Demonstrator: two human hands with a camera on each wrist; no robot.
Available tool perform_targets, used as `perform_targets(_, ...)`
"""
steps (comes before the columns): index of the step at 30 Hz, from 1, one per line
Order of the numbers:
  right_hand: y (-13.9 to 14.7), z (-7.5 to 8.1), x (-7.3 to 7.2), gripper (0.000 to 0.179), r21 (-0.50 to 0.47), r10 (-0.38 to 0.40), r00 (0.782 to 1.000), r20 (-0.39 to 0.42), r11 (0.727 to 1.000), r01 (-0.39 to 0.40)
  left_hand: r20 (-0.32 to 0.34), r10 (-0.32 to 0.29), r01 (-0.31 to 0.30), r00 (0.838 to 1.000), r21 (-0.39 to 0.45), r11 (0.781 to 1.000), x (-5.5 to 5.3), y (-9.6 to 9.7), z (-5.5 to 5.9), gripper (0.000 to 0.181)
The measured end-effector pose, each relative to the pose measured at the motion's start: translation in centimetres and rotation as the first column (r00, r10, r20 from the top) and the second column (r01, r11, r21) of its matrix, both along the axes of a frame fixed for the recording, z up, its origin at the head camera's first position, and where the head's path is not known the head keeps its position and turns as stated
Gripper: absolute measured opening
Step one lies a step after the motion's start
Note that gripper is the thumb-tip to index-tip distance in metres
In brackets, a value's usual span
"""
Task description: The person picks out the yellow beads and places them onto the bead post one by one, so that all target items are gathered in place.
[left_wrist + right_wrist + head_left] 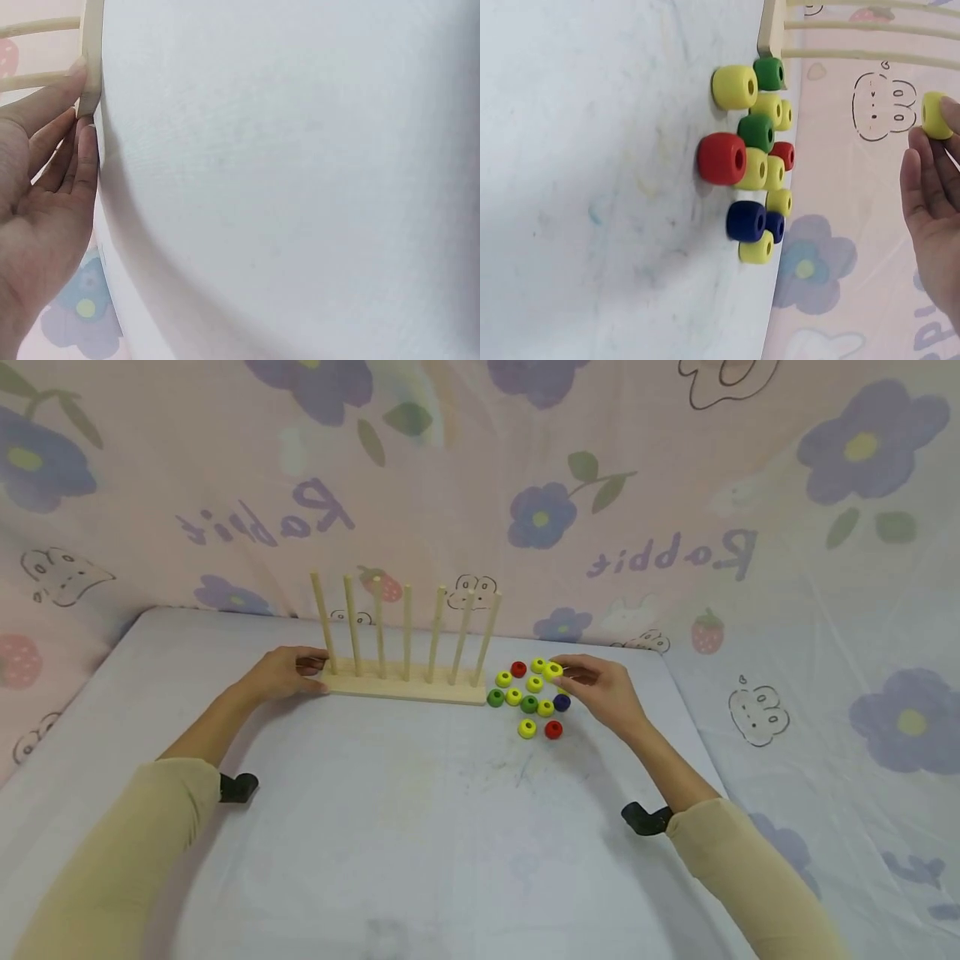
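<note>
A wooden peg stand (pixel 405 690) rests on the table, several bare upright pegs rising from its long flat base. My left hand (pixel 279 675) grips the left end of that base; in the left wrist view the thumb lies against the wood (pixel 91 45) and the other fingers sit at its end corner. Between thumb and fingertips, my right hand (pixel 606 690) pinches a yellow bead (pixel 933 115), raised above the table. Below and left of it lie loose beads, among them a red bead (pixel 722 159), a green bead (pixel 757 133) and a dark blue bead (pixel 745 221).
The loose beads cluster just right of the stand, a green bead (pixel 496 698) close by its right end. A white cloth covers the table (pixel 390 827). Behind it hangs a patterned fabric (pixel 450 485) with flowers and rabbits. Each wrist wears a black mount (pixel 238 787).
</note>
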State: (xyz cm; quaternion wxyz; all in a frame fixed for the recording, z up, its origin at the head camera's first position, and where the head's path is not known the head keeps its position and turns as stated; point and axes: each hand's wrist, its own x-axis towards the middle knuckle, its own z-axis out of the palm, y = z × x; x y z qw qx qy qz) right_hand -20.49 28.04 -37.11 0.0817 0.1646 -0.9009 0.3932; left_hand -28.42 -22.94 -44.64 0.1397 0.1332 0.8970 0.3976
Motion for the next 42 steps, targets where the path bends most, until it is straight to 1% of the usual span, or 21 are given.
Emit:
perform_targets(2,-0.4,0.3,0.0,0.03,-0.006,0.009,1.0,0.005,1.0,-0.009,-0.005,0.0,0.0,1.0,-0.001,1.0,0.0,0.0,0.0,0.072)
perform_targets(6,-1.3,0.9,-0.2,0.031,-0.031,0.05,0.999,0.016,0.998,-0.049,-0.009,-0.006,0.006,1.0,-0.003,1.0,0.0,0.1,0.1,0.073)
perform_targets(15,-3.6,2.4,-0.9,0.031,-0.004,0.129,0.992,0.012,0.992,-0.129,0.001,-0.007,0.007,1.0,-0.024,1.0,0.0,0.2,0.2,0.072)
perform_targets(20,-5.0,3.2,-1.1,0.031,-0.032,0.173,0.985,0.017,0.985,-0.172,0.003,-0.013,0.013,1.0,-0.036,0.999,-0.1,0.3,0.1,0.073)
perform_targets(24,-6.1,3.7,-1.3,0.033,-0.032,0.198,0.98,0.007,0.98,-0.198,-0.007,-0.022,0.022,1.0,-0.045,0.999,-0.1,0.2,-0.1,0.073)
perform_targets(30,-7.7,4.6,-2.2,0.03,-0.04,0.259,0.965,-0.032,0.965,-0.26,-0.022,-0.023,0.022,0.999,-0.06,0.998,-0.1,0.2,0.0,0.072)
perform_targets(35,-8.9,5.6,-2.8,0.029,-0.006,0.293,0.955,-0.046,0.956,-0.294,-0.022,-0.02,0.019,1.0,-0.072,0.997,-0.1,0.1,0.1,0.072)
perform_targets(42,-10.7,7.0,-3.8,0.029,0.028,0.348,0.933,-0.093,0.938,-0.347,-0.018,-0.023,0.022,1.0,-0.054,0.998,-0.2,0.1,0.2,0.072)
